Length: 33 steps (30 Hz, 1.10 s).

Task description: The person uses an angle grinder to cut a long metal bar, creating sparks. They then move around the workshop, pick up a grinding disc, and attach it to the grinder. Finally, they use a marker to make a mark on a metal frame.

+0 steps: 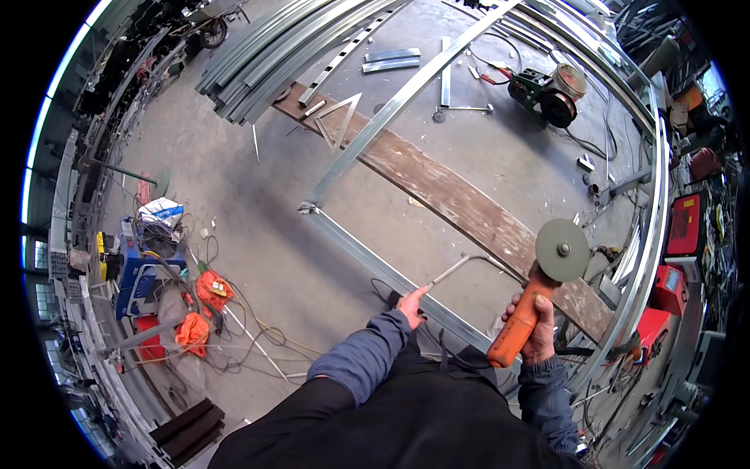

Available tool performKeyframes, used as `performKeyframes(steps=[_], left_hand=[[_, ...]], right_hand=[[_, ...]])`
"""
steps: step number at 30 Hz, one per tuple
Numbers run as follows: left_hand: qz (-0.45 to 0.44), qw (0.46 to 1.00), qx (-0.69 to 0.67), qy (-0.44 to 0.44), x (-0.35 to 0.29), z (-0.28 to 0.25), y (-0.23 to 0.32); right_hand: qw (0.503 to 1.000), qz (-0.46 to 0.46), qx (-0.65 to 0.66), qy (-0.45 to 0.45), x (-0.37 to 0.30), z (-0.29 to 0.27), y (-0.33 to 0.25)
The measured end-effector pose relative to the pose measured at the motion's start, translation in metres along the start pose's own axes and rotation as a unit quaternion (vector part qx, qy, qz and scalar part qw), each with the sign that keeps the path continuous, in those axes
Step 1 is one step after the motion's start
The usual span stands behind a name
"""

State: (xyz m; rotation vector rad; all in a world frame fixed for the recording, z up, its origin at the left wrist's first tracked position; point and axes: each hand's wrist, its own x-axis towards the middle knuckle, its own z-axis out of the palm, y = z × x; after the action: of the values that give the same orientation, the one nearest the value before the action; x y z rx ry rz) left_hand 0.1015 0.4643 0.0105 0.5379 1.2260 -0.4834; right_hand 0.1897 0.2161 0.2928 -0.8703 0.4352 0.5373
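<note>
I see a white-and-blue flat package (162, 209) on the floor, just above the blue machine (141, 273).

The steel channel (375, 270) lies on the floor (258, 234) ahead of the left hand (410, 306). The plank (445, 195) lies behind it. The right hand (535, 328) holds the grinder (539, 289) above the plank's right end. The welder (547, 90) sits far behind.

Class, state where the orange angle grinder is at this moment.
In the head view, lower right: the right hand grips the orange angle grinder, its disc raised over the brown plank, right of the left hand.
</note>
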Motion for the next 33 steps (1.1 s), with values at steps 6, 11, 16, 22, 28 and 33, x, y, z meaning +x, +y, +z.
performKeyframes(steps=[6,11,16,22,28,33], left_hand=[[0.000,0.996,0.087,-0.034,0.000,-0.026,0.024],[0.032,0.996,0.072,-0.043,-0.017,-0.035,0.043],[0.104,0.993,0.053,0.026,-0.016,-0.015,0.039],[0.231,0.937,0.022,0.259,0.040,-0.001,0.025],[0.277,0.927,-0.053,0.247,0.042,0.010,0.021],[0.298,0.909,-0.112,0.271,0.051,0.018,0.018]], right_hand=[[0.997,-0.006,-0.018,-0.077,0.063,0.090,-0.025],[0.994,0.019,-0.054,-0.094,0.097,0.114,-0.057],[0.973,-0.007,-0.202,-0.115,0.118,0.125,-0.085],[0.921,0.057,-0.339,-0.182,0.143,0.103,-0.094],[0.856,0.067,-0.450,-0.245,0.177,0.090,-0.099],[0.778,0.052,-0.566,-0.266,0.219,0.106,-0.090]])
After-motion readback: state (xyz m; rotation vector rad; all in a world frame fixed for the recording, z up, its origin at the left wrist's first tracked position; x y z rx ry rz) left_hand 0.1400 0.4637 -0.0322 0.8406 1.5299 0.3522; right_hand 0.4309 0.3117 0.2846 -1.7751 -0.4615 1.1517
